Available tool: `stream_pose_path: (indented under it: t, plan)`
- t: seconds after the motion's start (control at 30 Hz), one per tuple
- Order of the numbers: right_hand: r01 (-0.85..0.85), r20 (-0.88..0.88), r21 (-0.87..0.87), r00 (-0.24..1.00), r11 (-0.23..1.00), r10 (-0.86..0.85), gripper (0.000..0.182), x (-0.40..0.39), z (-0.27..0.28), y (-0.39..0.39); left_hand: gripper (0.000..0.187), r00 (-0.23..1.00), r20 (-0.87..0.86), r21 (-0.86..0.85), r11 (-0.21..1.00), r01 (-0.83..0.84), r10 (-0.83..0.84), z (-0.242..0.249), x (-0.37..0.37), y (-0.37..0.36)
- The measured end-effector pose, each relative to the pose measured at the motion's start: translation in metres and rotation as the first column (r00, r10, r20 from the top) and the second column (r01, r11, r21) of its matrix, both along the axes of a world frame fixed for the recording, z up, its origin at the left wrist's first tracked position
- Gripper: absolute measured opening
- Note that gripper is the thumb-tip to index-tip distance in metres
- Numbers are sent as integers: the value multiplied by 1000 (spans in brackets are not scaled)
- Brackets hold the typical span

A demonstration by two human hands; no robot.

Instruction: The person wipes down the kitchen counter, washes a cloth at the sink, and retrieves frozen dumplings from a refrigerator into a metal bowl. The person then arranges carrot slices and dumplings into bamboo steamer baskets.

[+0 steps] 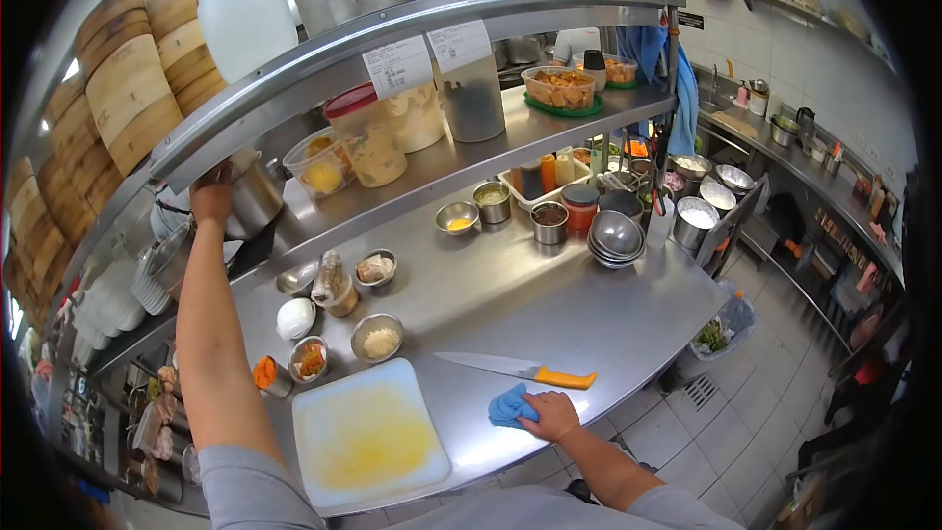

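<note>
My left hand (211, 198) is raised to the lower shelf and rests against a steel pot (257, 198) standing there; whether it grips the pot I cannot tell. My right hand (551, 413) presses down on a blue cloth (510, 404) on the steel counter (491, 299), near its front edge. A knife with an orange handle (520, 369) lies just beyond the cloth. A white cutting board with yellow stains (366, 435) lies to the left of the cloth.
Small steel bowls of ingredients (378, 338), a white egg-shaped object (295, 318) and stacked bowls (616, 238) sit on the counter. Plastic tubs (373, 137) fill the shelf. Bamboo steamers (128, 88) stack at the left. A second counter with a sink (814, 172) runs along the right wall.
</note>
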State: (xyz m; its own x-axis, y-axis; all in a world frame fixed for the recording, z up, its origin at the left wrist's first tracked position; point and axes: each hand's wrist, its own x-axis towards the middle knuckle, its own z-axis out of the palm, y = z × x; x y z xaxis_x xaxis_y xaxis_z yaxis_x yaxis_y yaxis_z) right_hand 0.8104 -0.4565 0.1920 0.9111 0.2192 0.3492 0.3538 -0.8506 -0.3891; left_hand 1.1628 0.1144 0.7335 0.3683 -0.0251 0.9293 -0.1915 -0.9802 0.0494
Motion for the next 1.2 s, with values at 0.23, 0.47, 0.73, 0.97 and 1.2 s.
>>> stream_pose_path:
  t: [0.23, 0.47, 0.73, 0.97, 1.2]
  plan:
    - [0, -26, -33, 1000, 999, -1, 53, 0, 4, 1, 28, 983, -115, -52, 988, -148, 141, 4, -23, -9]
    - [-5, 11, -11, 1000, 1000, 5, 52, 1, -6, 1, 38, 907, -170, 66, 923, -380, 386, 3, -70, -52]
    - [1, 31, -4, 1000, 1000, -1, 53, 1, -4, -1, 24, 860, 449, -52, 955, 293, -240, -51, -122, -100]
    - [3, -23, 2, 1000, 1000, -3, 54, 3, 2, 4, 30, 874, -192, -164, 892, 420, -447, -288, -117, -109]
    - [-41, -45, 209, 998, 977, 51, 52, 7, -12, -1, 44, -488, 147, -763, 215, -609, -860, -322, -402, -313]
